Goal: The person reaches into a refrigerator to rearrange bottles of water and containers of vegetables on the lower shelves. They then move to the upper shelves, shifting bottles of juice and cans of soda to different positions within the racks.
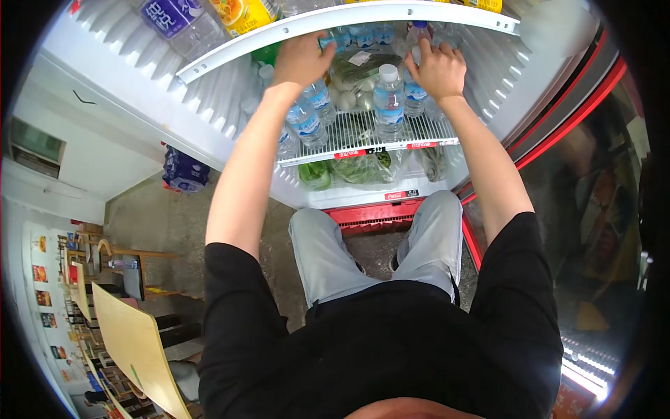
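Both arms reach into a refrigerator with its door standing open. My left hand (303, 61) is at the left of the middle shelf, just under the front edge of the shelf above, its fingertips partly hidden there. Labelled water bottles (307, 122) stand below and beside it. On the right, my right hand (441, 68) has its fingers bent around the top of a water bottle (414, 98). Another upright water bottle (389, 105) with a white cap stands between the hands. Behind it are a bag of round pale items (352, 98) and bagged greens (359, 64).
The white edge of the upper shelf (349, 19) crosses above my hands, with drink bottles (171, 24) on it. Bagged green vegetables (359, 170) lie on the lowest level. The red-edged glass door (572, 209) is at right; tables (132, 335) stand at left.
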`<state>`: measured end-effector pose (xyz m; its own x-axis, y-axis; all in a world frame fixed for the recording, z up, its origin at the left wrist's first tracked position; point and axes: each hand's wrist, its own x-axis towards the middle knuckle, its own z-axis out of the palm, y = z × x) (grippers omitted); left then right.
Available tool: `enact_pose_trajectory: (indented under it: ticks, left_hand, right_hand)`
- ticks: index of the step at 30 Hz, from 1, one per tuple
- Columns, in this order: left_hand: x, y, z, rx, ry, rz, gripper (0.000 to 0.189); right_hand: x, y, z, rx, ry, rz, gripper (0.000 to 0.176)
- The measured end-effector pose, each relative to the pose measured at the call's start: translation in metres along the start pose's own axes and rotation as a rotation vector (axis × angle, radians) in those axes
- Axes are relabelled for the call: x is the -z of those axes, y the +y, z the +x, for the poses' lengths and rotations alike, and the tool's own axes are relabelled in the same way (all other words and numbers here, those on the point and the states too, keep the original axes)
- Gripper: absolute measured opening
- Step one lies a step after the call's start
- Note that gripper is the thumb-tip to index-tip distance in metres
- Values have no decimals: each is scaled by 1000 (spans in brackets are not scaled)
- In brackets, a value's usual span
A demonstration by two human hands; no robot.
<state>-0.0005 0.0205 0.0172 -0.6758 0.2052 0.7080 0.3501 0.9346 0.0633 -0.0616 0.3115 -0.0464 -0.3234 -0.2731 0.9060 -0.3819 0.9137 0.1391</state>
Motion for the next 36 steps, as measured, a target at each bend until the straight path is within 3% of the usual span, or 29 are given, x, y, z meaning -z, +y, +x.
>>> enact_pose_trajectory:
  ticks: [8,14,15,18,21,23,27,32,33,34,36]
  left_hand:
    - [-2,-42,-22,263,-291,-124,33]
    - [-25,-69,-25,198,-305,11,40]
    - [15,-19,-18,340,-397,-48,27]
    - [-9,-42,-27,151,-254,-60,36]
    - [-19,-50,-24,175,-399,138,42]
    - [-17,-47,-23,159,-432,64,42]
    - [-7,-36,-24,102,-432,-11,42]
    - [1,-28,-25,139,-478,-50,42]
    - [-1,-31,-25,116,-463,-60,41]
    - [0,-32,-24,74,-464,-80,41]
    - [2,-33,-23,-11,-467,-123,40]
  right_hand:
    - [0,2,0,20,-63,-12,31]
    - [0,5,1,78,-61,-102,29]
    - [1,5,0,79,-77,-107,29]
    - [0,3,3,85,-105,-106,31]
    - [0,4,7,55,-180,-88,34]
    - [3,3,13,12,-305,-89,36]
    - [5,0,31,77,-210,-54,35]
    - [-2,-26,67,179,-102,263,30]
    - [2,-40,72,120,-210,306,29]
    - [2,-51,75,146,-167,363,30]
    - [4,-73,83,126,-270,455,31]
